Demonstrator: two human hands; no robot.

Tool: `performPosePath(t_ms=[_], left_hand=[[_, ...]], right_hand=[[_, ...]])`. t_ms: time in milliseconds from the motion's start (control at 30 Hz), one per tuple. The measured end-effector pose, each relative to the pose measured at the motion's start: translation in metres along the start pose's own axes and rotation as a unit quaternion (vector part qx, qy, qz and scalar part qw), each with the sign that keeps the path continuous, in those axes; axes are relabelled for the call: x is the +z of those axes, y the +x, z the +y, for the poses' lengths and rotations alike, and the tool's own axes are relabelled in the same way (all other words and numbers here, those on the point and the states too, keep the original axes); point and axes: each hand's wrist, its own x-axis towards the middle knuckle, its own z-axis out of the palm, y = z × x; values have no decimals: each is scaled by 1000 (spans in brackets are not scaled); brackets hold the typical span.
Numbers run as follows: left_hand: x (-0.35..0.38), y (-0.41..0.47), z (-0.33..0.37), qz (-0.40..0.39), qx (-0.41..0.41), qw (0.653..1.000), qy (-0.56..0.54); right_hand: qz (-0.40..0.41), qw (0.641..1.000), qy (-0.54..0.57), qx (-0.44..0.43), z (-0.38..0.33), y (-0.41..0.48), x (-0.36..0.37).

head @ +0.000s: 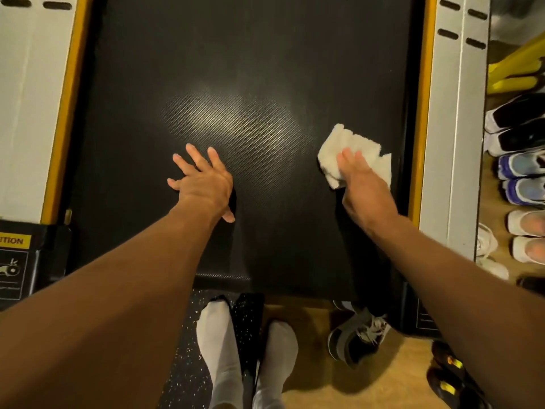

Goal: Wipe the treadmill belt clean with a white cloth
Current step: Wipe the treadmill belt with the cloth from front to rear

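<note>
Under the right hand (364, 187), near the belt's right edge, sits the folded white terry cloth (351, 149), pinned flat to the black textured treadmill belt (250, 54) by a pressing palm and fingers; that grip holds the cloth down rather than wrapping it. Well to the left of that grip, the left hand (203, 181) rests splayed and empty on the belt. If the belt rolls under that leaning weight (it looks free to move), both arms could slide forward. A loose corner trailing beside the grip might also snag the yellow side strip (424, 113).
</note>
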Motion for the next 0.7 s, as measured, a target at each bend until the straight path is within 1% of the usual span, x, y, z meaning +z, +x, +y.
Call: performPosePath(t_ms=[67, 100, 133, 167, 200, 233, 267, 333, 367, 400, 433, 467, 500, 533, 600, 633, 700], left_hand=[[1, -1, -1, 0, 1, 1000, -5], [1, -1, -2, 0, 2, 1000, -7], [2, -1, -3, -1, 6, 1000, -9], [2, 0, -4, -1, 12, 1000, -12], [2, 0, -5, 0, 18, 1000, -15], [2, 1, -6, 1, 23, 1000, -17], [3, 1, -7, 1, 24, 1000, -20], [2, 2, -7, 1, 23, 999, -22], [2, 2, -8, 1, 21, 1000, -21], [1, 2, -8, -1, 18, 1000, -22], [1, 2, -8, -5, 15, 1000, -27], [1, 2, -7, -7, 14, 999, -32], [1, 2, -7, -6, 14, 999, -34], [0, 1, -7, -4, 14, 999, -34], [0, -1, -6, -4, 14, 999, -37], [-1, -2, -5, -5, 13, 999, -39], [-2, -2, -4, -7, 12, 999, -42]], right_hand=[[-45, 998, -30, -29, -3, -23, 13], [-53, 997, -29, -48, 2, -31, 20], [-70, 992, -51, -92, 4, -34, 21], [-43, 994, -24, -94, 5, -30, 14], [15, 998, 57, -36, 10, -23, 5], [71, 987, 128, 59, 14, -14, -3], [74, 977, 159, 123, 17, -10, -12], [52, 957, 204, 199, 18, -13, -12], [63, 957, 196, 202, 21, -15, -3], [70, 964, 175, 187, 20, -22, 5], [76, 977, 126, 152, 23, -34, 17], [54, 995, 44, 70, 23, -49, 22], [-1, 1000, -17, -1, 26, -60, 26], [-21, 1000, -6, -8, 36, -60, 30], [-6, 999, 32, 25, 53, -48, 11], [13, 1000, 21, 10, 60, -42, 6], [49, 998, 19, 33, 54, -39, 4]])
